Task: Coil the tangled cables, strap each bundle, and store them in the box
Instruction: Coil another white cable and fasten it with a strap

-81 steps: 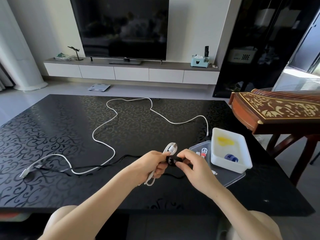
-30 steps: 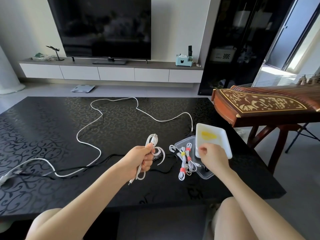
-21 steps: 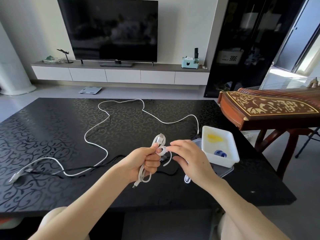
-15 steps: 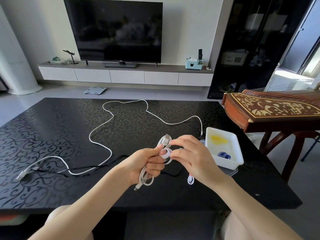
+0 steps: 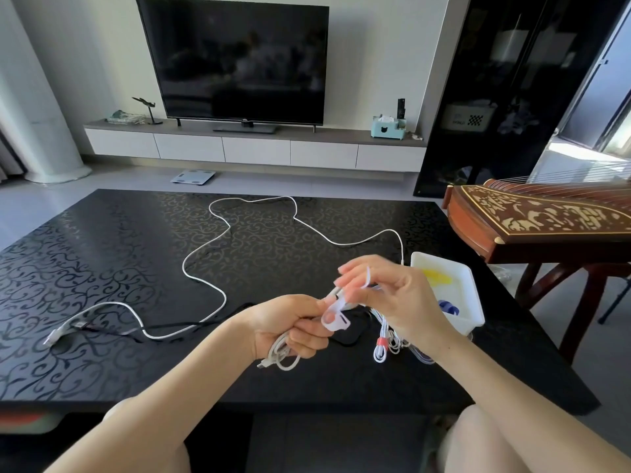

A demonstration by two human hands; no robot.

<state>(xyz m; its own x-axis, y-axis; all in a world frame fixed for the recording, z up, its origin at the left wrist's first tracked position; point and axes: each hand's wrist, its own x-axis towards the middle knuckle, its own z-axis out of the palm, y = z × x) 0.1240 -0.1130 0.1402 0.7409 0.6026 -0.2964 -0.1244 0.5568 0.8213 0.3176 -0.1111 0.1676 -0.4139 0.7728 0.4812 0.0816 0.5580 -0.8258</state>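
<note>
My left hand [image 5: 290,324] grips a coiled white cable [image 5: 283,356] above the near middle of the black table [image 5: 102,268]. A white strap [image 5: 336,317] loops around the coil's top. My right hand [image 5: 392,298] pinches the strap's free end and pulls it up. A long white cable [image 5: 218,291] snakes loose across the table, and a black cable [image 5: 191,325] lies beside it. A strapped white bundle with a red tie [image 5: 381,346] lies under my right hand. The white box [image 5: 474,302] stands at the right, with yellow and blue straps inside.
A clear plastic lid [image 5: 423,356] lies under the box. A wooden zither on a stand [image 5: 532,223] juts in past the table's right edge. A TV [image 5: 235,59] and a low cabinet stand far behind.
My right hand fetched a white strap from the box area and brought it to the coil. It has now drawn the strap's end upward, around the coil in my left hand.
</note>
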